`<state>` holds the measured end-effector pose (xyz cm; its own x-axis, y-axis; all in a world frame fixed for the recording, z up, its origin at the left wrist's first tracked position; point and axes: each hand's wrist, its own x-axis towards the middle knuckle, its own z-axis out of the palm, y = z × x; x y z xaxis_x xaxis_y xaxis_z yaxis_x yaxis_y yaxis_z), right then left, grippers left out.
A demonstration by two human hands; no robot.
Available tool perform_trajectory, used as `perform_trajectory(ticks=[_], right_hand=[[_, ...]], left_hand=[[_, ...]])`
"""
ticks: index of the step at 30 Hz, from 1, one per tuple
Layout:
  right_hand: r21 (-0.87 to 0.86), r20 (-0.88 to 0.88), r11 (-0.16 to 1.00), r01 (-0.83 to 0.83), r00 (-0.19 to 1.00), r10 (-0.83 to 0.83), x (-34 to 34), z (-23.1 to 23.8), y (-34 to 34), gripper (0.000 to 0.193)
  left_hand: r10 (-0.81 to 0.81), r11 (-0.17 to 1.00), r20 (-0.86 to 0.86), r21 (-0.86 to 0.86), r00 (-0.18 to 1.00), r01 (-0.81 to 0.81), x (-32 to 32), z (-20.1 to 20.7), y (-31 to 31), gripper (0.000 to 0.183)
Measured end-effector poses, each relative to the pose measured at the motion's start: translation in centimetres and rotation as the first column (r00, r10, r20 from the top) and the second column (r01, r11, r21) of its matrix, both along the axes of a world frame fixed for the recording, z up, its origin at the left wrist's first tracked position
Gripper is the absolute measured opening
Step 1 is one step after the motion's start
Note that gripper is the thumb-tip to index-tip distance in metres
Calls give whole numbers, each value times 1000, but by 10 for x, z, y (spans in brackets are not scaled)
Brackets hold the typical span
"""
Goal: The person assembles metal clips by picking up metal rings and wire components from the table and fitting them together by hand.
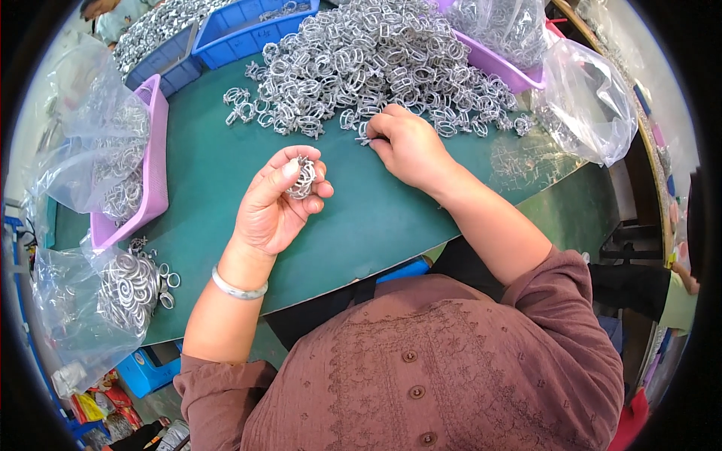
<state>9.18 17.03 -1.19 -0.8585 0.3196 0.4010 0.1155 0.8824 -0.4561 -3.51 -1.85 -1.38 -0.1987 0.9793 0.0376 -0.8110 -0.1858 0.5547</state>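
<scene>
My left hand (269, 201), with a pale bangle (239, 286) on its wrist, is raised over the green table (353, 203). Its fingers curl round a small cluster of silver metal rings (304, 180), the thumb resting against them. My right hand (412, 149) reaches to the near edge of a large heap of silver metal rings (383, 64). Its thumb and index finger close on a metal ring (362, 135) at the heap's edge. The hand partly covers that ring.
A purple basket (156, 165) with bagged metal parts stands at the left. Nearer lies an open plastic bag of ring parts (131, 289). Blue bins (248, 34) line the back. Another purple basket (496, 64) and a clear bag (590, 101) sit at the right.
</scene>
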Motion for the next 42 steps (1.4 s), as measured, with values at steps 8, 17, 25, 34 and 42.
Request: perform_trajectory(ticks=[8,17,25,34,42], right_hand=[[-510,-26,848,-146,988,154,7,11,1,7],[-865,-149,440,-241,961,234,17,21,-16,6],[-624,-281,672,-399,917,284,20,22,-31,11],[-427,-334,827,-365,914,230,22,21,-41,23],[-636,-339,663,-394,915,219,29,15,-37,27]], left_hand=[[135,987,-106,-72,985,-143,9,11,4,28],[64,960,-307,-242,950,-143,13,9,3,22],[-5,909,-437,-376,900,-177,26,12,6,25],[-20,886,-470,-417,882,-202,28,16,6,22],[36,882,-614,-352,789,-314,30,15,7,13]])
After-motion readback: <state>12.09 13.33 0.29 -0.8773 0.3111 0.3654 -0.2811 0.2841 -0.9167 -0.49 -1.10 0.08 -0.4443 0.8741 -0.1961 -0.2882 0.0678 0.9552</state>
